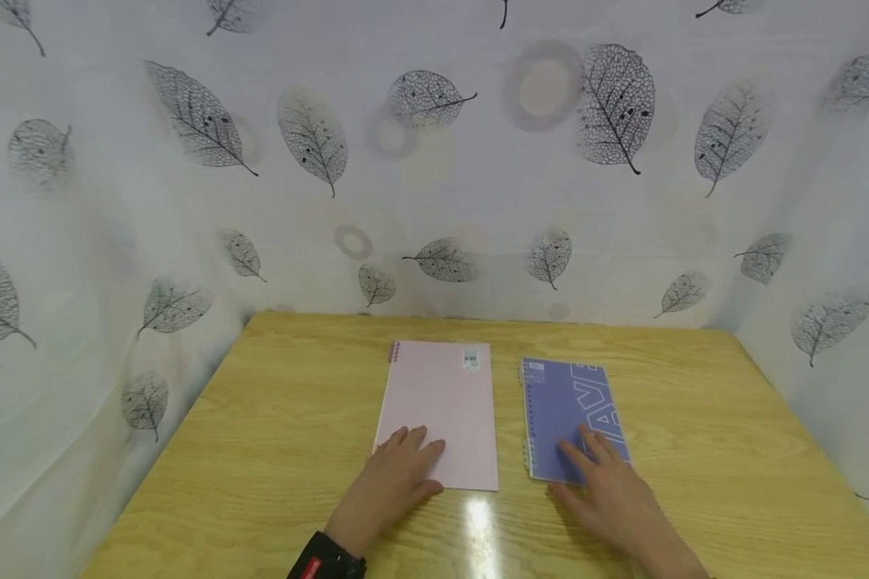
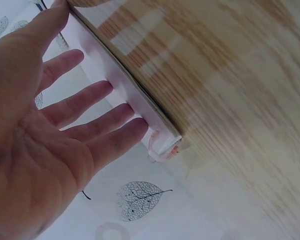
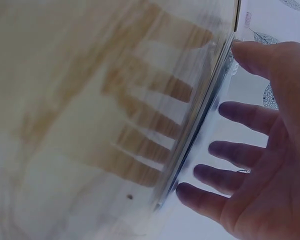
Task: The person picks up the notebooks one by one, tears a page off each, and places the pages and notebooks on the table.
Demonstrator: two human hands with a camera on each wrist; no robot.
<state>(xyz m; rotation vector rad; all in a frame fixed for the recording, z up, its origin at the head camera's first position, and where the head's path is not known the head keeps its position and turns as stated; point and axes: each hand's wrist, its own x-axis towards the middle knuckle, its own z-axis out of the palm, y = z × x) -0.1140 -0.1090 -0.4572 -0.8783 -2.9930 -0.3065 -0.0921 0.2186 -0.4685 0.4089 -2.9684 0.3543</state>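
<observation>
A pink spiral notebook [image 1: 449, 402] with a barcode sticker at its top right lies flat on the wooden table. My left hand [image 1: 398, 474] rests its spread fingertips on the lower left part of the cover, the thumb by the near edge. To the right lies a smaller blue-purple spiral notebook [image 1: 561, 418] with white outlined letters, its rings on the left. My right hand [image 1: 604, 490] touches that notebook's lower right part with spread fingers, and its thumb is at the near edge. In both wrist views the fingers are fairly straight.
The wood-grain table [image 1: 275, 402] has a bright light reflection near its front middle. A white cloth [image 1: 463, 185] printed with dark leaves hangs behind the table and along both sides. A narrow gap separates the two notebooks. A black band [image 1: 326, 559] sits on my left wrist.
</observation>
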